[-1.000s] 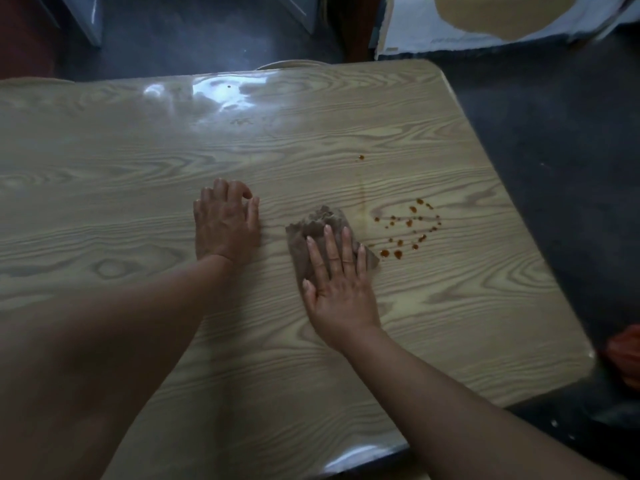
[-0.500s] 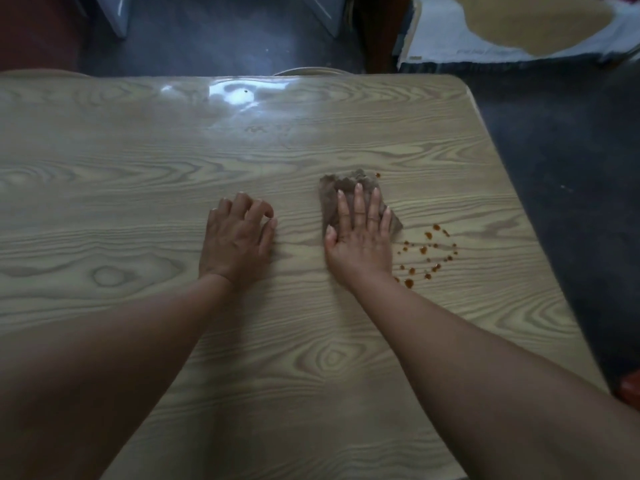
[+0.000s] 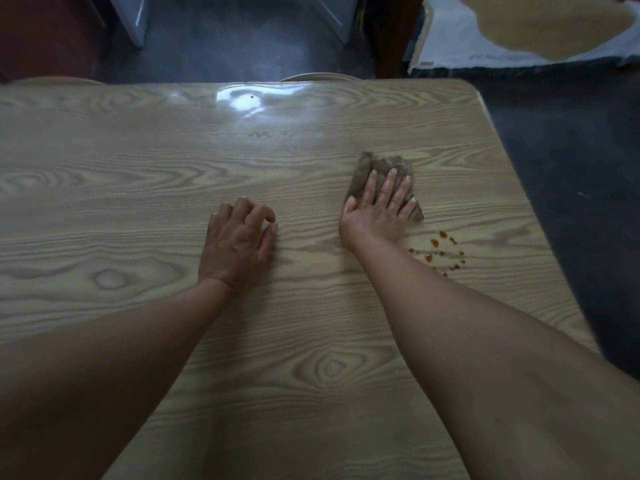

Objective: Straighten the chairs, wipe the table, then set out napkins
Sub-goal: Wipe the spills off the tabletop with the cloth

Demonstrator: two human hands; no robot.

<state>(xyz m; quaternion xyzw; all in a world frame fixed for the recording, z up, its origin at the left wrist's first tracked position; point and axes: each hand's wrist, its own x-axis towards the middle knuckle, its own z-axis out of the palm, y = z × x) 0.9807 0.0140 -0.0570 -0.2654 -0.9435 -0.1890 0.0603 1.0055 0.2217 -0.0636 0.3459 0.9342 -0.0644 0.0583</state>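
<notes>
My right hand (image 3: 379,211) flat, fingers spread, pressing cloth (image 3: 367,168) onto table (image 3: 138,174) for wiping pressure; left hand (image 3: 239,247) empty, loosely curled, bracing; spots (image 3: 440,252) unwiped.

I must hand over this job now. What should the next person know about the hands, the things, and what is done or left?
Left hand: empty, resting on the table.
Right hand: flat, pressing the brown cloth onto the table.
Reddish-brown spots: on the table, right of the right wrist, not wiped.
Done: wiping is started.
Left: wipe the spots and the rest; set out napkins, none visible. Whether the chairs are straight cannot be judged.
</notes>
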